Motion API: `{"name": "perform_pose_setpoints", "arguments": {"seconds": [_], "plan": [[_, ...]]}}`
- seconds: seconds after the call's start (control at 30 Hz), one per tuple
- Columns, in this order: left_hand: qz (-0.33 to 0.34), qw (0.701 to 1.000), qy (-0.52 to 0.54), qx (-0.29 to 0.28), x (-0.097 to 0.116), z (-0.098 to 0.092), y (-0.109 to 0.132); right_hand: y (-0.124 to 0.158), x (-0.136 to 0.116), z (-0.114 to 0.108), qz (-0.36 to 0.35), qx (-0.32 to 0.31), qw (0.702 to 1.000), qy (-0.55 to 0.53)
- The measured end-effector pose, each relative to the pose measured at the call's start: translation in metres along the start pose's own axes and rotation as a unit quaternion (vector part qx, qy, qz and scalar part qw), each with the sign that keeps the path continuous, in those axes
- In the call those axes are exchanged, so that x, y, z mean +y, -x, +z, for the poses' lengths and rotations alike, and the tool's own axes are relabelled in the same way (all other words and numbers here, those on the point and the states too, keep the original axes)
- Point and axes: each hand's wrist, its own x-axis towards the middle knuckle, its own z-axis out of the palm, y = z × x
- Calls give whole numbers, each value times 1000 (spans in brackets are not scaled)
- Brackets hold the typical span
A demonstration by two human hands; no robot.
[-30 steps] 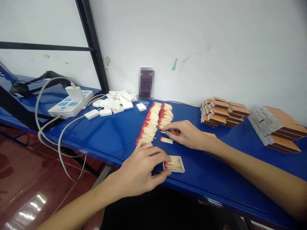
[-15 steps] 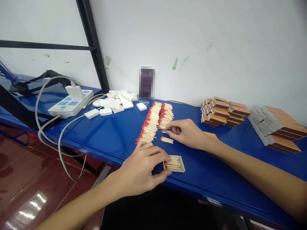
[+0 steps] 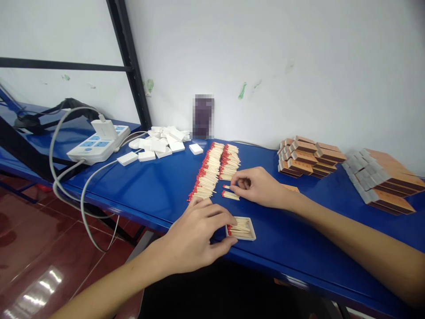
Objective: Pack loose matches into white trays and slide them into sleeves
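Note:
My left hand (image 3: 199, 237) grips the left end of a white matchbox tray (image 3: 253, 231), thumb at its near wall and index finger at its far side. Red-headed matches (image 3: 241, 227) lie inside, heads to the left. Beyond the tray, my right hand (image 3: 255, 188) pinches a match (image 3: 226, 186) between thumb and index finger; whether more than one is pinched I cannot tell. Just below it lies a small group of matches (image 3: 229, 195) on the blue table. Two long rows of matches, a left row (image 3: 210, 170) and a right row (image 3: 229, 162), stretch toward the wall.
White matchbox trays (image 3: 157, 145) are heaped at the back left, beside a power strip (image 3: 99, 144) with looping white cables. Matchboxes (image 3: 303, 155) are stacked at the right, with another stack (image 3: 392, 177) farther right. A blurred dark object (image 3: 203, 117) leans against the wall.
My right hand has come slightly nearer, bringing the pinched match away from the right row toward the small group. My left hand keeps its grip on the tray.

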Motion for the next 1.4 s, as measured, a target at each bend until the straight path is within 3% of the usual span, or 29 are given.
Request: {"name": "perform_pose_setpoints", "arguments": {"seconds": [0.33, 0.57, 0.73, 1.4], "plan": [[-4, 1000, -5, -2, -2, 0, 1, 0, -4, -3, -9, -40, 999, -34], [0, 1000, -3, -2, -1, 1, -1, -3, 8, 5, 6, 51, 999, 14], [-1, 1000, -3, 1, -1, 1, 0, -4, 14, 10, -10, 73, 997, 30], [1, 1000, 1, 2, 0, -1, -1, -4, 2, -3, 31, -14, 999, 21]]}}
